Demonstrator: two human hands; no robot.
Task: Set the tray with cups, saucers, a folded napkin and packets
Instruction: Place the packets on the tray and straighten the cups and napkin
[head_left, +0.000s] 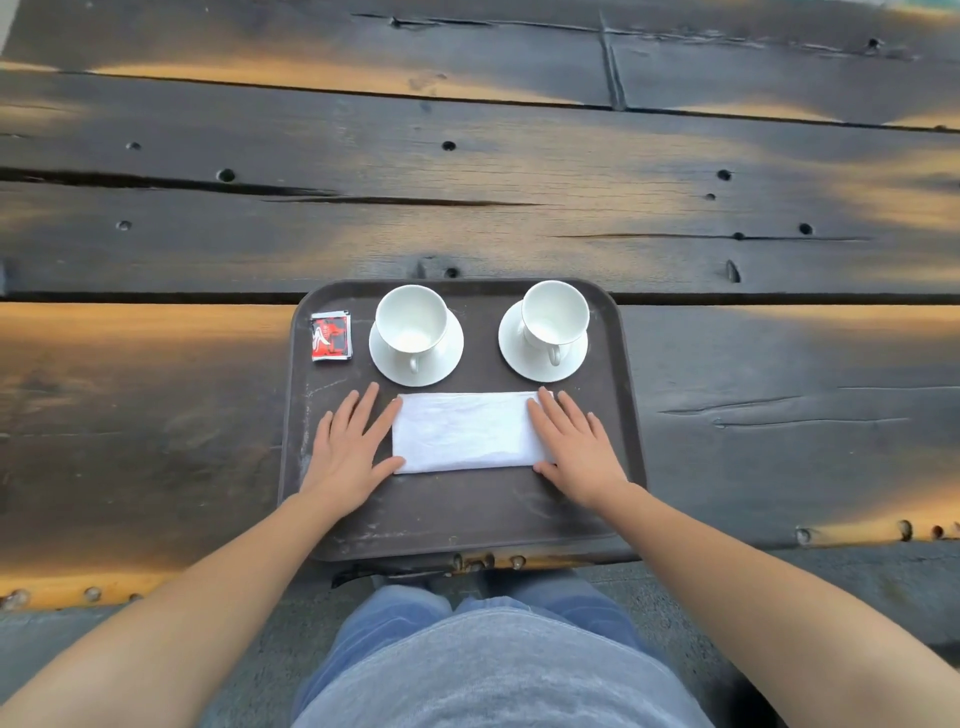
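A dark brown tray (457, 525) lies at the table's near edge. Two white cups stand upright on white saucers at its back: the left cup (411, 322) on its saucer (447, 364), the right cup (555, 312) on its saucer (514, 353). Red packets (330, 335) sit stacked in the back left corner. A folded white napkin (465, 431) lies flat in the middle. My left hand (350, 447) rests flat at the napkin's left end, thumb and forefinger touching its edge. My right hand (574, 441) lies flat over the napkin's right end.
The tray sits on a dark, weathered plank table (467, 182) with knots, cracks and gaps between boards. The table's near edge (78, 587) runs just below the tray. My lap in blue jeans and a grey shirt is below it.
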